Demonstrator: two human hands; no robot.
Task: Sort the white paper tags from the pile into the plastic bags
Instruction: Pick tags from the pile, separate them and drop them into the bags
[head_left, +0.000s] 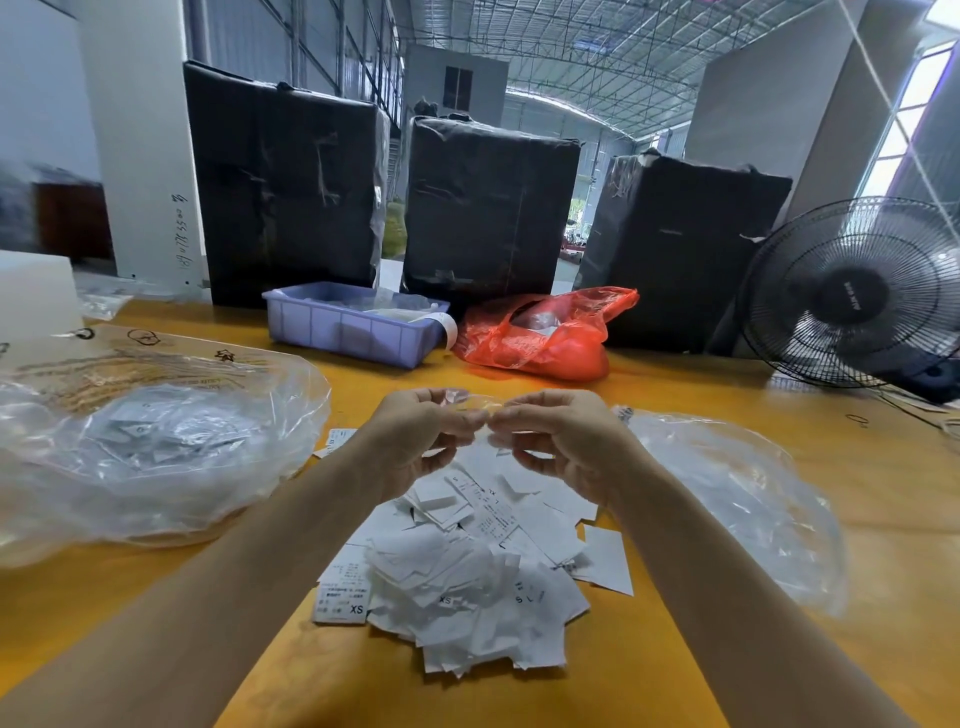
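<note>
A loose pile of white paper tags (467, 582) lies on the yellow table in front of me, some printed with sizes like XS and L. Above its far edge my left hand (421, 436) and my right hand (556, 441) meet fingertip to fingertip, both pinching a small clear plastic bag (470, 400) held between them. A large clear plastic bag (156, 452) holding tags rests to the left. Another clear plastic bag (727, 493) lies flat to the right.
A lilac plastic bin (353, 332) and a red plastic bag (545, 338) sit at the back. Behind them stand three black wrapped boxes (488, 208). A black fan (857, 291) stands at the right edge. The yellow table (675, 384) runs to all sides.
</note>
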